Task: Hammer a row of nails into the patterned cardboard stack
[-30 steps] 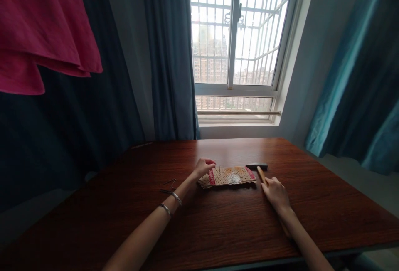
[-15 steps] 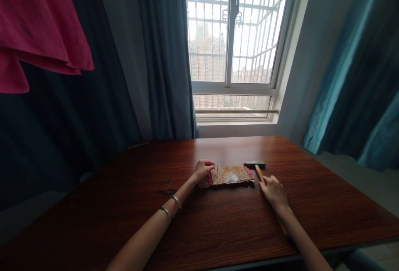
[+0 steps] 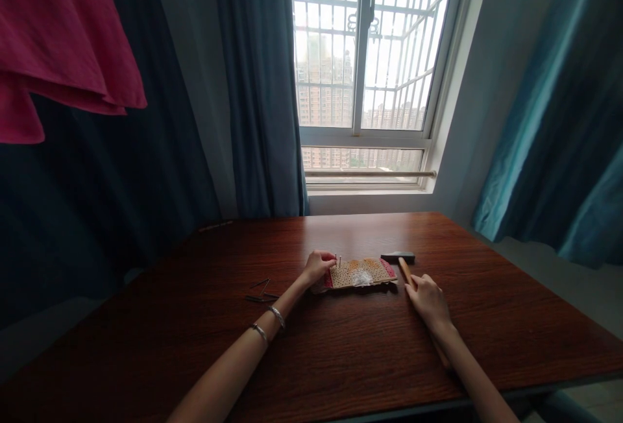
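Observation:
My left hand (image 3: pixel 318 265) pinches a thin nail (image 3: pixel 335 257) upright at the left end of a patterned, dotted board (image 3: pixel 363 274) with pink ends. Just right of my fingertips a second nail (image 3: pixel 339 261) stands upright in the board. My right hand (image 3: pixel 427 300) is wrapped around the wooden handle of a hammer (image 3: pixel 405 270). The hammer's dark head rests on the table beyond the board's right end. To the left of my left hand lie several loose nails (image 3: pixel 263 293) in a small scatter.
All of this is on a reddish-brown wooden table (image 3: pixel 360 351). Behind it is a barred window (image 3: pixel 357 85) with blue curtains (image 3: pixel 263 85) beside it. A pink cloth (image 3: pixel 63 34) hangs at the upper left.
My left fingertips and the pinched nail have shifted very slightly right, closer to the standing nail. My right hand and the hammer have stayed in place.

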{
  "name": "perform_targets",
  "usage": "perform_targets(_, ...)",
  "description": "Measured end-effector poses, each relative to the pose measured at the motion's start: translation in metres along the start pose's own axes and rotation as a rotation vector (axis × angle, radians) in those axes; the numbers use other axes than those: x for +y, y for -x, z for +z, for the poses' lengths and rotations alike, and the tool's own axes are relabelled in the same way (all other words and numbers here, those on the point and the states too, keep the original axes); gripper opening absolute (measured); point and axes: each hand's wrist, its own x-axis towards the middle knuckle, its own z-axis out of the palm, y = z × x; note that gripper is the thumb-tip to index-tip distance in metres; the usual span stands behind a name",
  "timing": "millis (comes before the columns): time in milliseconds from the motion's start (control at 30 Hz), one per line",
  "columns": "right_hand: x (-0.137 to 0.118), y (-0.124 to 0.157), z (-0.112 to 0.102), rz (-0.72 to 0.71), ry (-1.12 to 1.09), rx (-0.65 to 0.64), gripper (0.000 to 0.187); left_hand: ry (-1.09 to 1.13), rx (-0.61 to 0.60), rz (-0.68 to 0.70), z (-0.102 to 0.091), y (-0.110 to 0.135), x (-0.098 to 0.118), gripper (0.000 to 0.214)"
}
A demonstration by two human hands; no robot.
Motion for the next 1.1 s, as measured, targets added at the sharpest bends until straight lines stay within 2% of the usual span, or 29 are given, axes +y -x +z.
perform_targets(733,0.0,0.0,0.0,0.011,-0.009,-0.005,0.029,0.014,0.021,-0.02,0.0,0.008,0.011,0.026)
perform_targets(1100,-0.001,0.0,-0.001,0.018,-0.009,-0.016,0.029,-0.009,0.016,-0.021,0.002,0.007,0.006,0.029)
